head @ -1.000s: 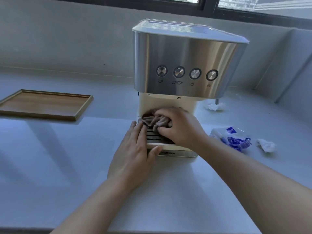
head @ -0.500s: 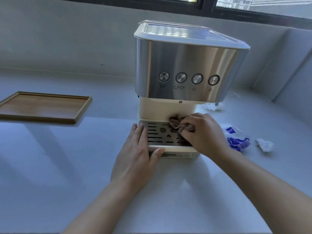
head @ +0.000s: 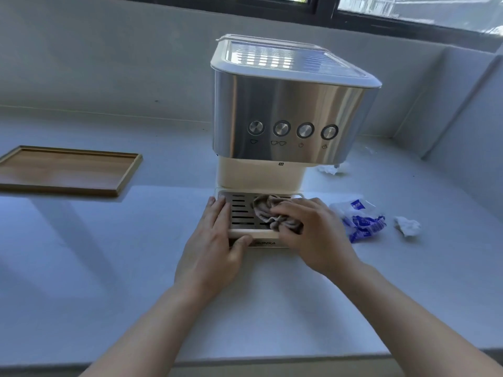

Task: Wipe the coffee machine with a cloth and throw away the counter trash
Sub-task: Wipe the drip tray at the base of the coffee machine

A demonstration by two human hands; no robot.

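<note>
- at far left we see a wooden tray [head: 65, 171] on the counter [head: 109, 268].
- our left hand [head: 211, 248] lies flat, fingers released, bracing the coffee machine [head: 291, 118] at its drip tray [head: 239, 213].
- our right hand [head: 313, 232] clenches the cloth [head: 268, 210] on that grate.
- right of it lie a blue wrapper [head: 362, 224] and crumpled tissues [head: 407, 225].

Daylight enters from the window [head: 408, 12] along the top edge, leaving the white counter [head: 81, 268] bright with a bluish cast and soft diagonal shadow bands. Glare streaks the steel front of the coffee machine [head: 294, 104]. Wide-angle distortion bends the counter edges, and the whole picture is slightly soft.
</note>
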